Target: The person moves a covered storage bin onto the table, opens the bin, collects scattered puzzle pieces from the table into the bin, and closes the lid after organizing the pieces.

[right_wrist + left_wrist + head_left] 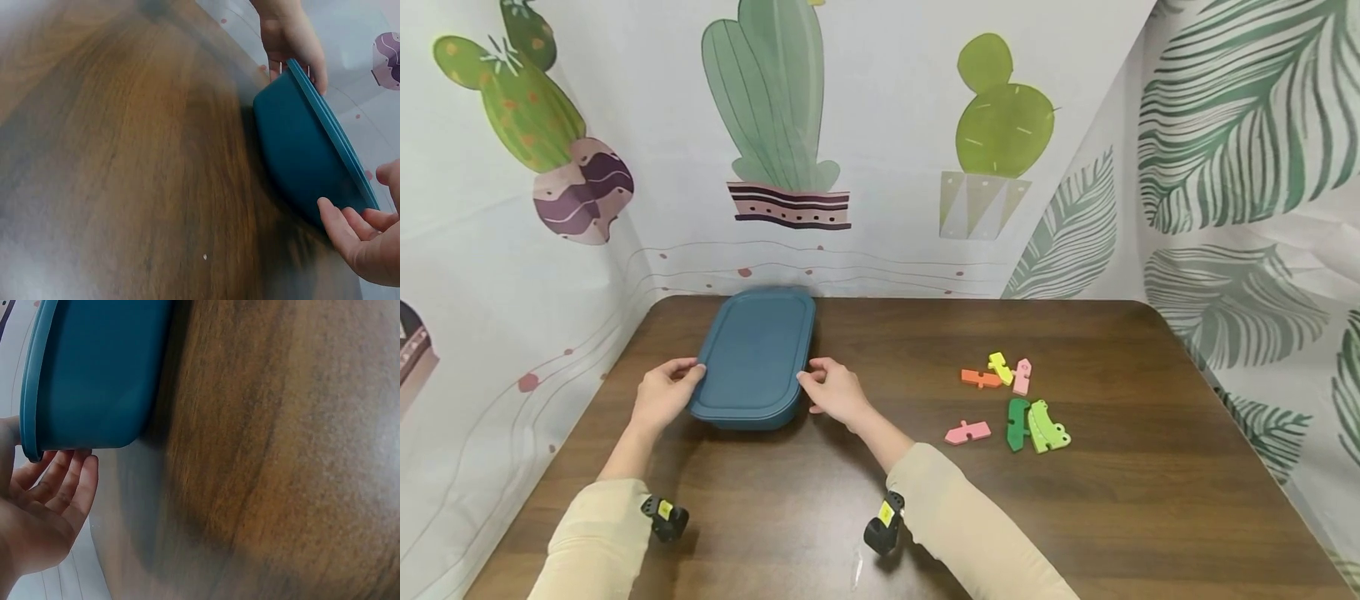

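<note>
As a person's left hand (661, 393) and right hand (837, 395) grip its long sides, a lidded blue box (756, 354) lies between their fingers, long axis pointing away, neither hand nearer.

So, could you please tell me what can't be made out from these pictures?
- Inside of the blue container: covered by its lid in the head view.
- Some fingertips of the left hand: behind the container in the left wrist view.
- Part of the right hand: cut off by the right edge of the right wrist view.
- Mark on the upper pink piece: too small in the head view.
</note>
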`<state>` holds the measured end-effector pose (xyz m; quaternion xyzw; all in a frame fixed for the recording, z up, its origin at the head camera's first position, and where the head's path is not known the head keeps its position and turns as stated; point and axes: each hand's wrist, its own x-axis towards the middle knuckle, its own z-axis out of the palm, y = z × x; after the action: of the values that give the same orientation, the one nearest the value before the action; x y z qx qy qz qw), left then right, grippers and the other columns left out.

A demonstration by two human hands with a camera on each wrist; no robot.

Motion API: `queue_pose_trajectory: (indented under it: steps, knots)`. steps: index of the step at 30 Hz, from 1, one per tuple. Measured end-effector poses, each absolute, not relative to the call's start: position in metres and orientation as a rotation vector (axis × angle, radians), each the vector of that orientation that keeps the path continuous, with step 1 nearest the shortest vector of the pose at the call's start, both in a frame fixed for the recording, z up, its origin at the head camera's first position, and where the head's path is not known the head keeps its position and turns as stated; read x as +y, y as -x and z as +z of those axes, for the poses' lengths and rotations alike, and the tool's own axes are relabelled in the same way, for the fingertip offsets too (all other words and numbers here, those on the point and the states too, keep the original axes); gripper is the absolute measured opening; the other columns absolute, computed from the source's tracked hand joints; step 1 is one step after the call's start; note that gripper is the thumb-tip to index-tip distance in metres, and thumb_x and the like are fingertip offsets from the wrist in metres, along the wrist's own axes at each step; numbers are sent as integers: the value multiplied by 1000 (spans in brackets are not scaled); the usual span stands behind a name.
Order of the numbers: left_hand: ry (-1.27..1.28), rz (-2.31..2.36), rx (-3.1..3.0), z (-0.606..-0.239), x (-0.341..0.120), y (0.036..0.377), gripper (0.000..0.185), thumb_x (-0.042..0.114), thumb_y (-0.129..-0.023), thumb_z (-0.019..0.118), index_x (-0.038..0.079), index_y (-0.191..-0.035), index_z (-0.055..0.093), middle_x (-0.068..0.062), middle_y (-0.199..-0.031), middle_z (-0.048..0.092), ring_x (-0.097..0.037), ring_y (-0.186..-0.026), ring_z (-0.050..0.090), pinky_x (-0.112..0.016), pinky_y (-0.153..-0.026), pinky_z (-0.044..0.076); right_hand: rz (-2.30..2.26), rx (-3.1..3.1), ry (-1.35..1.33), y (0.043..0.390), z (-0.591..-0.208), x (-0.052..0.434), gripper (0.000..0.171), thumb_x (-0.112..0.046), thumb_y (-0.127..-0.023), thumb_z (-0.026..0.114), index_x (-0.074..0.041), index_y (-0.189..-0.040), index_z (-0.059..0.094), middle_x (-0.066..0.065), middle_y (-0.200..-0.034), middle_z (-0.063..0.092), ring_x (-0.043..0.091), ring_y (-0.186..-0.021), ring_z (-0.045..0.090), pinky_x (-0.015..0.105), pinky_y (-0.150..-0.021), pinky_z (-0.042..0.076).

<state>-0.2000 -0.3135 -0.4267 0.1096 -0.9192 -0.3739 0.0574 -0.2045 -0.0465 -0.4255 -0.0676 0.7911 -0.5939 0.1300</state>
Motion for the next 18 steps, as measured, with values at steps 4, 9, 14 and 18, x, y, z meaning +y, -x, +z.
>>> queue_pose_trajectory:
  steps: [4,9,14,18]
  knots:
    - [-330,-1141,-2787,-427,-313,200,49,39,-93,48,1,-122,56,-18,-110,62,-23,-99,55,-25,-75,41,-1800,2246,129,203,-426,-53,51,-23,-90,57,-1,-134,43,16,-115,59,23,-71,68,23,-56,55]
    - [-327,-1176,-2799,-427,-313,201,50,39,-93,47,0,-124,54,-20,-112,60,-26,-102,54,-27,-77,41,-1844,2245,76,201,-425,-60,51,-18,-88,60,-1,-133,44,17,-115,56,18,-71,67,22,-56,55]
    - [-321,-1237,-2837,-427,-315,202,55,40,-94,43,-3,-127,50,-23,-119,56,-31,-106,51,-32,-81,41,-1852,2269,57,200,-427,-64,48,-13,-87,61,1,-131,46,16,-111,57,17,-72,67,22,-56,54]
    - [-325,-1287,-2867,-427,-317,201,60,43,-94,41,-4,-130,47,-26,-124,51,-34,-111,48,-41,-89,40,-1846,2271,61,198,-428,-65,45,-13,-88,60,2,-129,48,16,-110,58,16,-72,66,21,-57,54]
